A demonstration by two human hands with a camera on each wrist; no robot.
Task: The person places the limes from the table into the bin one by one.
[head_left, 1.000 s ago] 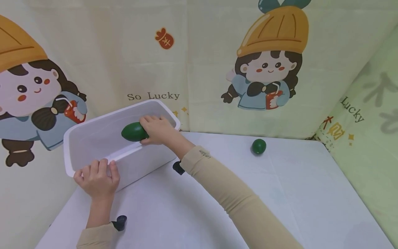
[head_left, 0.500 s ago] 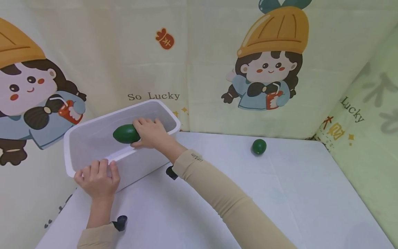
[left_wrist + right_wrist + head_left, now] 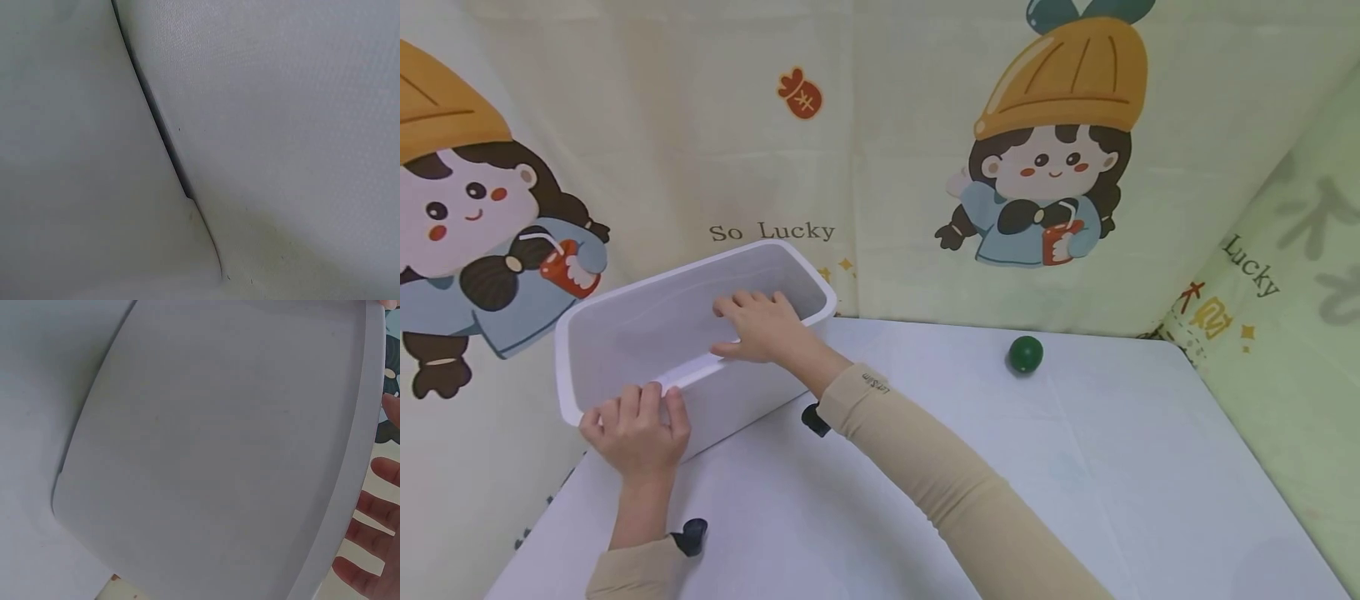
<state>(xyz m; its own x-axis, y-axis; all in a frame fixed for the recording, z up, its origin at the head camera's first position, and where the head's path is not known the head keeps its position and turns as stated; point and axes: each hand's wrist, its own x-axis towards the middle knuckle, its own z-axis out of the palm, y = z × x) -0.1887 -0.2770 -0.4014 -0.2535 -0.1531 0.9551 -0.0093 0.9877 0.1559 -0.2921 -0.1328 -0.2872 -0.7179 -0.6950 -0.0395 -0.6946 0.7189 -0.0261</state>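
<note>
A white rectangular bin stands on the table at the left in the head view. My left hand holds its near rim at the left end, with the fingers hooked over the edge. My right hand is over the bin's opening near the right end, its fingers spread with nothing in them. In the right wrist view, the fingers show beyond the bin's rim. The inside bottom is mostly hidden by the near wall. A dark green, rounded fruit-like object lies on the table to the right, well apart from both hands.
The white table meets a printed cloth backdrop behind the bin and another cloth side on the right. In the left wrist view, only the bin's outer wall and the table surface show.
My right hand moved slightly left over the bin carrying a dark green oval fruit-like object, then let it go; that object is now out of sight. My left hand stayed on the rim.
</note>
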